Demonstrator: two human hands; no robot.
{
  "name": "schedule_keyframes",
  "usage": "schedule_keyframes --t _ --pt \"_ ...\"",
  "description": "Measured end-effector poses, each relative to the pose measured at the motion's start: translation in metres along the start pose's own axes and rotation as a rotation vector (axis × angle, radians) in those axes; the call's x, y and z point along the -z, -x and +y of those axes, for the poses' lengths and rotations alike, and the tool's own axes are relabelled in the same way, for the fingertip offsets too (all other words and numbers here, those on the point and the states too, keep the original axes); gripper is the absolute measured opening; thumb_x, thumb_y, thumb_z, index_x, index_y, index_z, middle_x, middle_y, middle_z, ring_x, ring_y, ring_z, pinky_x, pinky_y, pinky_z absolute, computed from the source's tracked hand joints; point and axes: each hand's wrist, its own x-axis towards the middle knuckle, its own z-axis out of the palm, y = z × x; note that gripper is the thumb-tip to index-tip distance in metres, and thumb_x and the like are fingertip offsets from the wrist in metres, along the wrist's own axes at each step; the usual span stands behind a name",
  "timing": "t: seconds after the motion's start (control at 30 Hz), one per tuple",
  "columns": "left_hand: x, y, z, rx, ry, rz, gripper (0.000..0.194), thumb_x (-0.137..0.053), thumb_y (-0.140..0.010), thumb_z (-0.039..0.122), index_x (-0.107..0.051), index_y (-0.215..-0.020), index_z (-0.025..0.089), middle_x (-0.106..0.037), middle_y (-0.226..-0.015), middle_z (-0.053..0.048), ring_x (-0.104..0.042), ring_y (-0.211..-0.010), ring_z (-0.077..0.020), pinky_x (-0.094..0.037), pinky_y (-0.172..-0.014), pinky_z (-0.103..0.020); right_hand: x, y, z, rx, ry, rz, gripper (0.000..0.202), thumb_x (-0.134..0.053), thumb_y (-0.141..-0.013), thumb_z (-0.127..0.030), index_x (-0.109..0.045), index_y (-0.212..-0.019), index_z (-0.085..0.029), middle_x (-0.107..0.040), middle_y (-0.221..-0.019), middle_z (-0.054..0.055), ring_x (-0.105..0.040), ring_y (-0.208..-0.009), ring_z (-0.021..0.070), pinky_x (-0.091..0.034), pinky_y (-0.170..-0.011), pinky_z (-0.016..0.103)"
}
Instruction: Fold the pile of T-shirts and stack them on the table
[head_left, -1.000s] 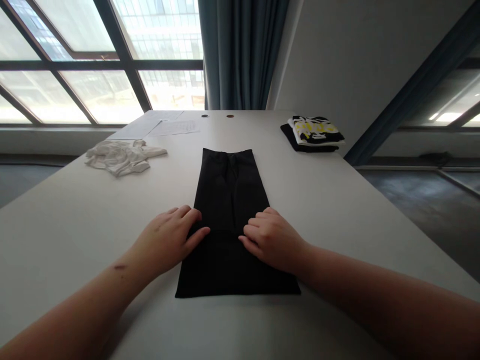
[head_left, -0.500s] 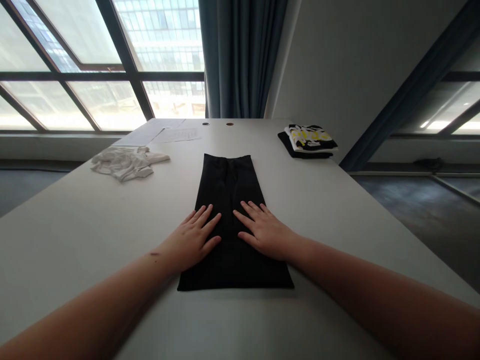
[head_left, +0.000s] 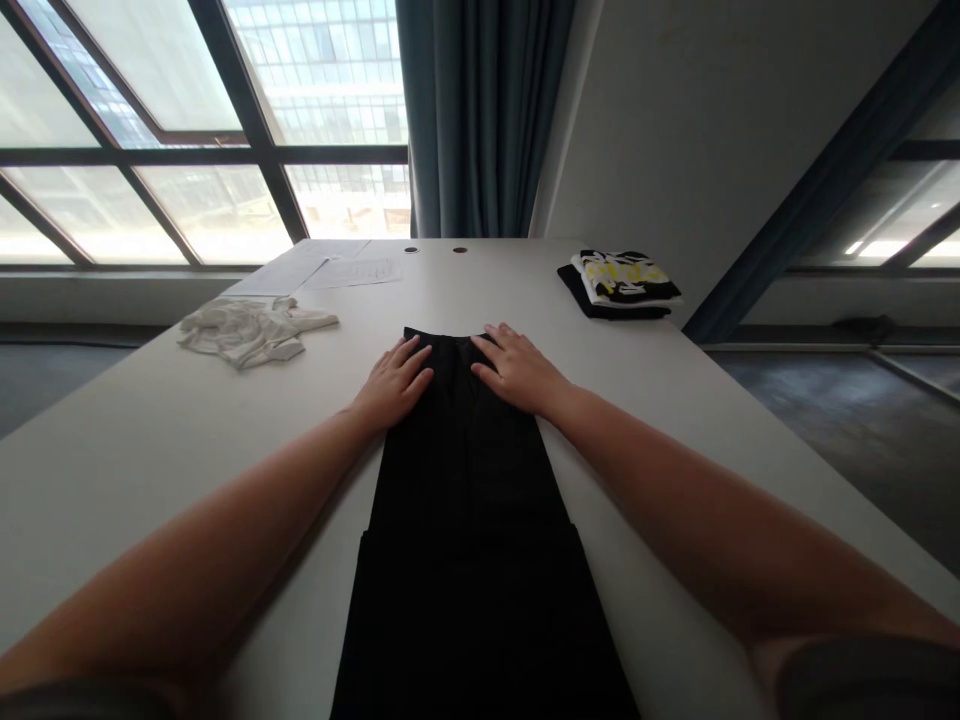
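Observation:
A long black garment [head_left: 465, 480] lies flat on the white table [head_left: 240, 480], running from the middle of the view down past its bottom edge. Its far end has a slightly curved, waistband-like edge with creases below it; whether it is trousers or a skirt I cannot tell. Partway down, both side edges step outward. My left hand [head_left: 393, 383] rests flat on the far left corner, fingers spread. On the far right corner lies my right hand [head_left: 517, 370], also with fingers apart, its fingertips near the top edge. Neither hand grasps anything.
A crumpled white garment [head_left: 255, 330] lies at the left, with paper sheets [head_left: 352, 272] behind it. A stack of folded clothes [head_left: 622, 285], black, white and yellow-patterned, sits at the far right. Two round holes are near the table's far edge. Windows and a blue curtain [head_left: 476, 120] stand beyond.
Both hands have slid away from me to the garment's far end. The garment now reaches past the bottom of the view, and its far edge lies slightly nearer to me.

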Motion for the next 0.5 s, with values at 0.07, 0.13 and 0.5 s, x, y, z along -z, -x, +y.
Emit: schedule_keyframes --t 0.07,0.13,0.5 --pt "-0.007 -0.039 -0.019 0.033 0.009 -0.082 0.058 -0.032 -0.110 0.043 -0.044 -0.162 0.020 -0.037 -0.173 -0.009 -0.023 -0.163 -0.0253 -0.021 -0.132 -0.045 -0.013 -0.039 0.020 -0.088 -0.006 -0.073 0.065 -0.037 -0.111 -0.051 -0.035 -0.168 -0.020 -0.021 -0.177 0.015 -0.015 -0.164 0.0357 -0.016 -0.129 0.061" --pt "-0.011 -0.066 -0.033 0.094 -0.030 -0.146 0.060 -0.029 -0.111 0.044 -0.043 -0.162 0.018 -0.035 -0.173 -0.012 -0.024 -0.163 -0.0265 -0.021 -0.131 -0.046 -0.027 -0.061 0.035 -0.148 -0.024 -0.175 0.065 -0.033 -0.111 -0.054 -0.032 -0.170 -0.026 -0.016 -0.179 0.012 -0.012 -0.164 0.0372 -0.012 -0.128 0.067" --pt "-0.016 -0.082 -0.050 0.373 -0.146 -0.098 0.073 -0.030 -0.106 0.061 -0.046 -0.155 0.009 -0.038 -0.168 -0.023 -0.030 -0.159 -0.0371 -0.022 -0.128 -0.054 -0.047 -0.063 0.065 -0.387 -0.010 0.100 0.065 -0.046 -0.104 -0.043 -0.049 -0.158 -0.006 -0.034 -0.171 0.023 -0.021 -0.161 0.0399 -0.020 -0.128 0.060"
